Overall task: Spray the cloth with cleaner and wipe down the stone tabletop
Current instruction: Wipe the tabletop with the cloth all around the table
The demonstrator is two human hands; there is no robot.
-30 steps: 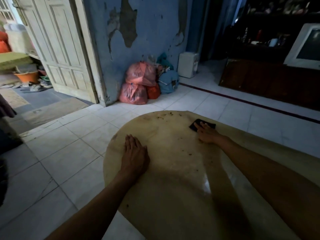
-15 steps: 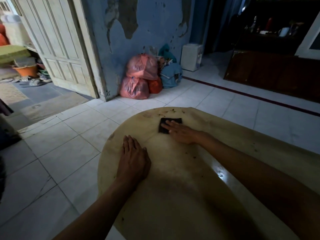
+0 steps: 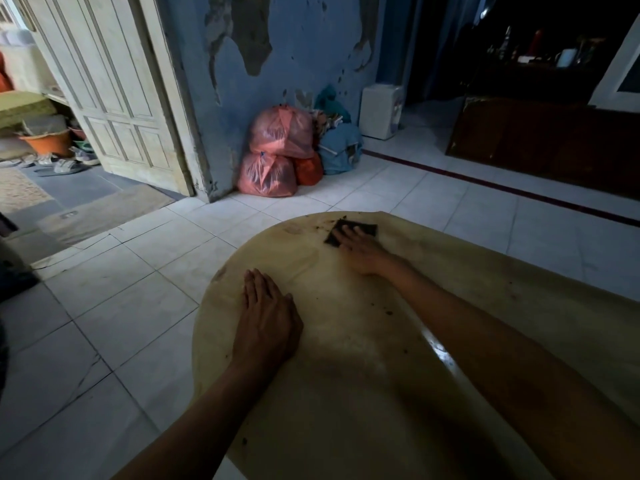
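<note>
A rounded beige stone tabletop (image 3: 363,393) fills the lower right of the head view. Dark crumbs dot its far edge and middle. My right hand (image 3: 360,249) presses flat on a small dark cloth (image 3: 367,229) near the table's far rim, fingers spread over it. My left hand (image 3: 266,320) lies palm down on the stone near the left rim, fingers apart and holding nothing. No spray bottle is in view.
Pink and orange plastic bags (image 3: 277,150) and a blue bag (image 3: 339,150) are heaped against the peeling blue wall. A white box (image 3: 381,110) stands beside them. A pale panelled door (image 3: 114,98) is at left, a dark wooden cabinet (image 3: 554,140) at right. White tile floor surrounds the table.
My right hand slid the cloth left across the far part of the table, then back a little toward the far rim. My left hand stayed planted.
</note>
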